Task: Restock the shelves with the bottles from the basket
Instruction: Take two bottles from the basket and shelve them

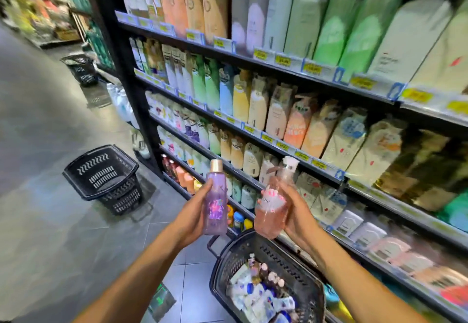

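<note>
Below both forearms, the stocked basket (pixel 291 262) sits beside the shelves (pixel 121 69). Left hand (pixel 196 212) grips a purple bottle (pixel 215 201), right hand (pixel 295 211) a pink pump bottle (pixel 271 218); with both hands occupied, either bottle could slip while shelving.

The bare left forearm (pixel 141 267) and right forearm (pixel 354 272) rise from the lower edge and converge, so the hands are raised side by side, close together. The left hand (pixel 195 211) turns palm inward, fingers curled round an upright purple bottle (pixel 215 203). The right hand (pixel 296 211) mirrors it, fingers wrapped round a slightly tilted pink bottle (pixel 269 216)
</note>
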Available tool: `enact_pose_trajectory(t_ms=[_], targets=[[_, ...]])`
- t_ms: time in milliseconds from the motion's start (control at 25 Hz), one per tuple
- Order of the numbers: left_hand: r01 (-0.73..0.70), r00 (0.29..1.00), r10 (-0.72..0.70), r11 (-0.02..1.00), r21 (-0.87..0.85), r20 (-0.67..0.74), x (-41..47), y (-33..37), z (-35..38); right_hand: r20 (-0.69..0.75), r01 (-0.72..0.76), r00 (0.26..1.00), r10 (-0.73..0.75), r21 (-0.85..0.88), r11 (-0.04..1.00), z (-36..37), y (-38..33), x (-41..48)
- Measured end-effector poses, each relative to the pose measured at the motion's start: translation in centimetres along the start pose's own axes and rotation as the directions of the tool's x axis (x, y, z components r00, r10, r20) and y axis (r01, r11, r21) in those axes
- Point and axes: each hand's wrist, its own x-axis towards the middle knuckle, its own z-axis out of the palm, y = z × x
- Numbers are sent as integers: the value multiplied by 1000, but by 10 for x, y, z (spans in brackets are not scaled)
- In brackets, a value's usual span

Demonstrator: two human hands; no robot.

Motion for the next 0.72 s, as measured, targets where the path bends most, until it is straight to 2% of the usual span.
enact_pose_trajectory(t_ms=[160,360,600,720], targets=[[3,999,-8,993,121,34,-1,-23,62,-10,52,999,-52,-3,999,-39,-25,-42],[14,987,-47,979,205,156,-6,-71,157,-169,116,979,-117,-15,993,-113,-59,-117],[151,931,-210,966,208,300,-37,-158,296,-357,253,914,-193,129,959,-232,-91,-229],[195,888,-270,954,226,371,-53,-206,358,-452,318,850,-272,28,948,-282,-101,-287]])
